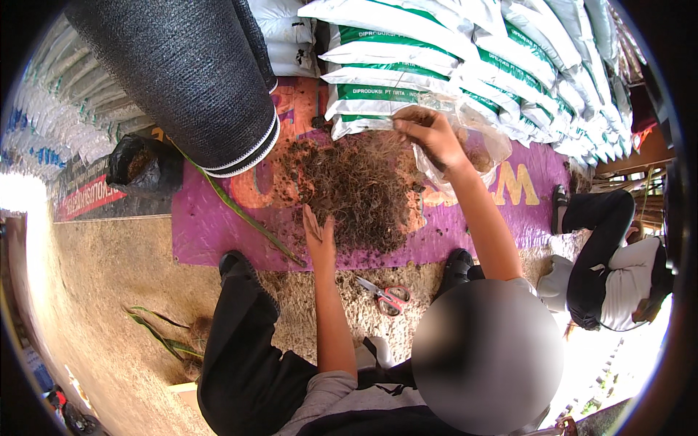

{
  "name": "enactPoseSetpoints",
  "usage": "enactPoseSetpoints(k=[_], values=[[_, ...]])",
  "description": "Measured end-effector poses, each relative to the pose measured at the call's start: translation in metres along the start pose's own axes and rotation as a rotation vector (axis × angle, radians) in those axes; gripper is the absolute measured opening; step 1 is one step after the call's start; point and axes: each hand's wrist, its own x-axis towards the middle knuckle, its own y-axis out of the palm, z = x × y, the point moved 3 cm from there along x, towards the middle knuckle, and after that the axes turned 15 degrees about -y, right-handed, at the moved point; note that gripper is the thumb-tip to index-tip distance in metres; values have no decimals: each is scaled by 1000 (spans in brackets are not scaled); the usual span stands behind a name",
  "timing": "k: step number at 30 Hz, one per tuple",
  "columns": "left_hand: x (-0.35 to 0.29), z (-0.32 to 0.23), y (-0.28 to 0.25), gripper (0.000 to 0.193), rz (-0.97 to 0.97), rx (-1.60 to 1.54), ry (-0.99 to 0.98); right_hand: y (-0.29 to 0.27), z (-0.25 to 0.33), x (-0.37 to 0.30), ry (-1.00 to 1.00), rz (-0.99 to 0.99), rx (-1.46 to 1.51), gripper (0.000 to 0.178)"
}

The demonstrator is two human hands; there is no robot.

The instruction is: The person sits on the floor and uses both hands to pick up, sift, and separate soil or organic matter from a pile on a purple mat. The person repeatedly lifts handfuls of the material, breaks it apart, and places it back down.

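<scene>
A large clump of dark soil and fibrous roots (356,192) lies on a purple and orange printed sheet in front of me. Against its near left edge rests my left hand (321,236), fingers stretched out and holding nothing visible. My right hand (434,138) is raised beyond the clump's far right side, thumb and fingers pinched together; what they hold, if anything, is too small to tell. A clear plastic bag (494,149) with brownish contents sits right beside and behind that hand. Scissors with red handles (391,300) lie on the ground between my feet.
White and green sacks (396,62) are stacked at the back. A black mesh roll (185,80) leans in at upper left, near a black plastic bag (142,166) and a long green leaf (240,211). Leafy plants (163,334) lie lower left. Another person (607,254) sits at right.
</scene>
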Motion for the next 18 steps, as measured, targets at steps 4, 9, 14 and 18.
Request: enactPoseSetpoints(k=[4, 9, 14, 18], values=[[-4, 0, -5, 64, -18, -8, -38, 28, -47, 3, 34, 170, -210, 29], [-10, -3, -14, 60, -90, -35, -144, 40, -176, -5, 69, 396, -841, 42], [-5, 8, -42, 54, -184, -67, -159, 76, -223, -35, 169, 694, -1161, 41], [-7, 8, -54, 50, -216, -171, -163, 77, -202, -20, 140, 610, -1164, 19]])
